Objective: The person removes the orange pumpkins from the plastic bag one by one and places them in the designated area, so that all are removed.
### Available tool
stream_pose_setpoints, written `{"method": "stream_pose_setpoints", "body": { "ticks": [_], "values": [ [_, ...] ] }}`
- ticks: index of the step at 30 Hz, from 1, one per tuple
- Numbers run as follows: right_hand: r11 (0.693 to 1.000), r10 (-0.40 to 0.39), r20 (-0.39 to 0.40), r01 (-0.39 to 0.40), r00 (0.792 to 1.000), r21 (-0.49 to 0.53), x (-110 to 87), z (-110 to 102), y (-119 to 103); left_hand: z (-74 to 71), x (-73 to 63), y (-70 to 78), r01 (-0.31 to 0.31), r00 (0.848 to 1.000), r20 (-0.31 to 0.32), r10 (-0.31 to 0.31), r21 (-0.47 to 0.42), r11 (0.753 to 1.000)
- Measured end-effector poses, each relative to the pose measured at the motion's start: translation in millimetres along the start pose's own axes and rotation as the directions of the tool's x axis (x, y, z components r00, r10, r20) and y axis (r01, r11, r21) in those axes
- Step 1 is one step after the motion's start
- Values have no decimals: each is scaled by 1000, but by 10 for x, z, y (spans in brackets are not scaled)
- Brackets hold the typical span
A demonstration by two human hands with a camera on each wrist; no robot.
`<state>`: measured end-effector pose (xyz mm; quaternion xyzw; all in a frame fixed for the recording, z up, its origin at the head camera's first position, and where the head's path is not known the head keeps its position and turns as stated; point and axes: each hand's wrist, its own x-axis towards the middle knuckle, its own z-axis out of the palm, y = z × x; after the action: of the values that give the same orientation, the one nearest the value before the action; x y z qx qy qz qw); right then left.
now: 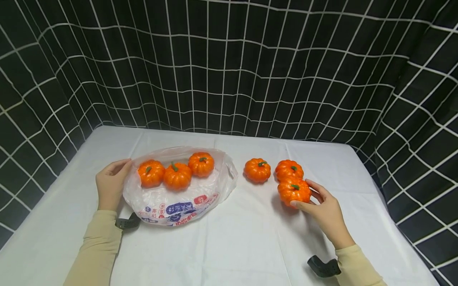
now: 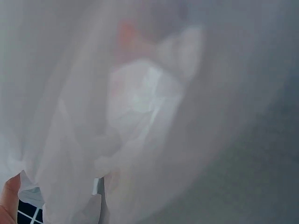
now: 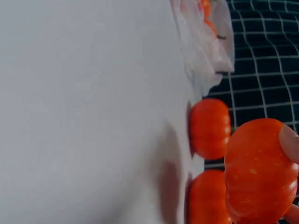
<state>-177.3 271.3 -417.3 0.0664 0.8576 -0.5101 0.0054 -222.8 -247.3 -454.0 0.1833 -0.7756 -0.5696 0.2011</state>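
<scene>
At the left in the head view, my left hand point(image 1: 111, 182) pinches the edge of a thin white plastic bag point(image 1: 159, 198) with red and blue print. Three small orange pumpkins point(image 1: 177, 176) with green stems lie in the bag, whose mouth spreads toward the right. My right hand point(image 1: 323, 210) grips another orange pumpkin point(image 1: 294, 191) between thumb and fingers, lifted above the table in the right wrist view, where a shadow falls below it. Two more pumpkins, one nearer the bag point(image 1: 257, 170) and one just behind the held one point(image 1: 289, 170), sit on the cloth. Bag plastic point(image 2: 140, 116) fills most of the left wrist view.
A white cloth covers the table point(image 1: 243, 246). Black fabric with a white grid point(image 1: 222, 71) stands around the back and sides. Dark wrist devices, one at the left sleeve point(image 1: 128, 222) and one at the right sleeve point(image 1: 323, 267), stick out beside the arms.
</scene>
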Motion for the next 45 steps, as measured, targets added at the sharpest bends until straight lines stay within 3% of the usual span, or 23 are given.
{"method": "stream_pose_setpoints", "body": {
  "ticks": [18, 40, 45],
  "values": [
    [992, 71, -116, -83, 991, -100, 187, -418, 231, 14, 21, -26, -19, 1000, -11, 19, -20, 1000],
    [985, 150, -175, -162, 973, -56, 694, -531, 393, 11, 10, -29, -12, 1000, -2, 12, 7, 1000],
    [980, 184, -189, -195, 964, -38, 777, -540, 468, 21, 23, -43, -47, 999, -29, 46, -33, 998]
  ]
}}
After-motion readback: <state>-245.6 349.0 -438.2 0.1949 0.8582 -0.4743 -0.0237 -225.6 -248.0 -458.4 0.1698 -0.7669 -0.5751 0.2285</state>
